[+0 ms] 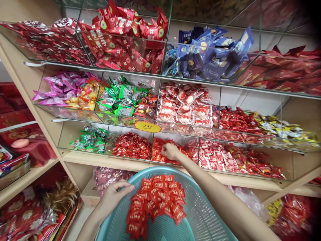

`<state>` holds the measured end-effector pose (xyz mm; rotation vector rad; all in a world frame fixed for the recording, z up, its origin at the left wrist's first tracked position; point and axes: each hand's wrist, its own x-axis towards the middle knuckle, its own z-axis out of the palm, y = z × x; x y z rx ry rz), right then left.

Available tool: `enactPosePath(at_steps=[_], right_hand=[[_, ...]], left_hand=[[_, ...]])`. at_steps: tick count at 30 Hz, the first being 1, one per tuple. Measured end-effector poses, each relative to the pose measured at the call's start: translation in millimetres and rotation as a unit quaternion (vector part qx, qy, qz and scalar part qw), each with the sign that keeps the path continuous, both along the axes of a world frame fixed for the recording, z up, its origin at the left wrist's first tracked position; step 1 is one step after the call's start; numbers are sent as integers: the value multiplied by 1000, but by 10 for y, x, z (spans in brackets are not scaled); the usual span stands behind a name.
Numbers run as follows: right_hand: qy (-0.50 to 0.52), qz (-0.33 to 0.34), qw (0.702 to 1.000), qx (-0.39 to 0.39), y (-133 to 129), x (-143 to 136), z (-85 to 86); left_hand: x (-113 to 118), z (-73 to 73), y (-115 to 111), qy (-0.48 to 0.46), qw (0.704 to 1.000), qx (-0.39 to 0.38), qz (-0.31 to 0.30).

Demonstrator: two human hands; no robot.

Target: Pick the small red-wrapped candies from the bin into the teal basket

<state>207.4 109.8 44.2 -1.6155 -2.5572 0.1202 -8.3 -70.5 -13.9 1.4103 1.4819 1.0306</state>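
My left hand (117,193) grips the rim of a teal plastic basket (210,201), with the thumb lying over the edge. Inside the basket lies a heap of red wrapped candies (160,197), printed with pale lettering. Stretched out over the basket, my right hand (171,151) is down in a clear compartment of the lowest display row, among similar red candies (157,149). Its fingers are curled closed against them, and whatever is between the fingertips is hidden.
Clear-walled shelf bins hold green candies (122,97), white-and-red packets (184,103), blue packets (210,53) and large red bags (122,43). A yellow price tag (147,126) reads 15. Below the wooden shelf edge stand a cardboard box (90,194) and bagged goods (110,177).
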Motion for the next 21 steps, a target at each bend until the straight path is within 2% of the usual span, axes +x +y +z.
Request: enactPosePath(at_steps=[6, 14, 21], right_hand=[[7, -36, 999, 22, 16, -26, -7], [34, -127, 990, 44, -19, -271, -58], [104, -143, 983, 38, 3, -263, -126]], left_hand=[[3, 24, 8, 12, 1000, 9, -5], [12, 35, -7, 13, 1000, 15, -3], [8, 43, -4, 14, 1000, 11, -5]])
